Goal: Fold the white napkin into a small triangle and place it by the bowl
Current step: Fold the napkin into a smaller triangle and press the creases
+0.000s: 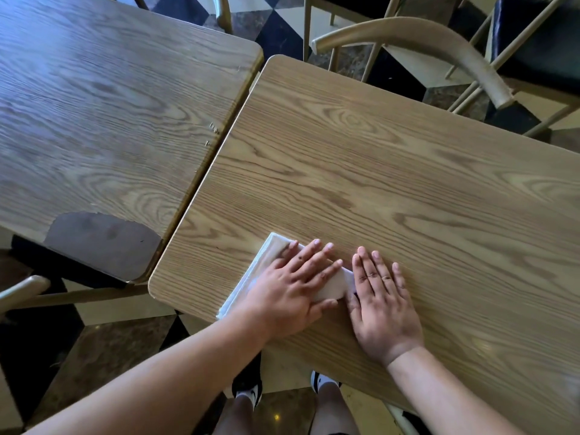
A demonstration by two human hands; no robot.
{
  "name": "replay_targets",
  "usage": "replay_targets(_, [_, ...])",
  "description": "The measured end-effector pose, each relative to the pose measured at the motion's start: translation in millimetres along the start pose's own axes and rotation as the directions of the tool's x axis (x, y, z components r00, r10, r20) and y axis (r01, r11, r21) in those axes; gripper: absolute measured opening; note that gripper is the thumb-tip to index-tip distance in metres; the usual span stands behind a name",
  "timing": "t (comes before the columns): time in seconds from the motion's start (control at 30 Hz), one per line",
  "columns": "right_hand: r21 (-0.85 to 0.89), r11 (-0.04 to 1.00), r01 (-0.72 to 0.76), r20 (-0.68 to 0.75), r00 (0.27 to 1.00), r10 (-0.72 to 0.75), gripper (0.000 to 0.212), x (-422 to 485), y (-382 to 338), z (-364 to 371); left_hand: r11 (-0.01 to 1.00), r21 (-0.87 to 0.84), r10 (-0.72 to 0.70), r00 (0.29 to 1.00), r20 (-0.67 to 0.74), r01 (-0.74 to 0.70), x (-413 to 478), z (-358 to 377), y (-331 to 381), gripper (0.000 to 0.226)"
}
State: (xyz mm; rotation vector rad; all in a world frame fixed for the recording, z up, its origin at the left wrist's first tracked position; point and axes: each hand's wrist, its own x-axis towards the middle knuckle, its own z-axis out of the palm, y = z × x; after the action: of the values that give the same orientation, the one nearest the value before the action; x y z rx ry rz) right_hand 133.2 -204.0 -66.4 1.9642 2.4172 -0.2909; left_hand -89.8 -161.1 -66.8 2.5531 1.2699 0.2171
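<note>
Item: white napkin [270, 262], near-left corner of wood table [408, 183], partly folded. We press it flat w/ left hand [288, 290] and right hand [381, 302], palms open, nothing grasped. Triangle unfinished; no bowl in view.

Wooden tables [408, 171] (chequered floor [276, 23])

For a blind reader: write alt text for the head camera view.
Two bare hands press flat on a white napkin near the front corner of a wooden table; the left hand covers most of it, the right hand rests at its right end. A second table stands to the left and a chair behind; no bowl is visible.
</note>
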Motion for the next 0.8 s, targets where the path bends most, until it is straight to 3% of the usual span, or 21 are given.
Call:
replay_targets(0.07, [0.017,1.0,-0.006,0.003,1.0,0.006,0.068,-1.0,1.0,0.8,0.999,0.025,-0.022,1.0,-0.021,0.023,-10.1,-2.9,-13.0,0.068])
replay_targets(0.23, [0.036,0.999,-0.014,0.015,1.0,0.013,0.068,-1.9,4.7,-2.6,0.968,0.081,-0.236,0.972,-0.012,0.237,-29.1,-13.6,-41.6,0.07])
replay_targets(0.4, [0.119,0.993,-0.017,-0.02,1.0,0.02,0.065,-1.4,-3.7,-10.0,0.963,0.066,-0.259,0.966,-0.02,0.26,-34.3,-12.7,-41.5,0.066])
replay_targets(0.53, [0.231,0.965,-0.124,-0.08,0.986,0.146,0.035,12.7,-16.7,-28.8,0.939,0.054,-0.336,0.941,-0.05,0.339,-30.1,-12.6,-31.3,0.068])
replay_targets(0.67, [0.19,0.923,-0.334,0.249,0.926,0.284,0.034,41.0,-17.5,-53.2,0.907,0.042,-0.417,0.907,-0.061,0.42,-22.8,-9.2,-18.1,0.072])
replay_targets(0.8, [0.239,0.841,-0.486,0.469,0.816,0.338,0.001,69.0,8.1,-68.7,0.857,0.037,-0.513,0.858,-0.032,0.514,-9.8,-3.5,-6.7,0.076])
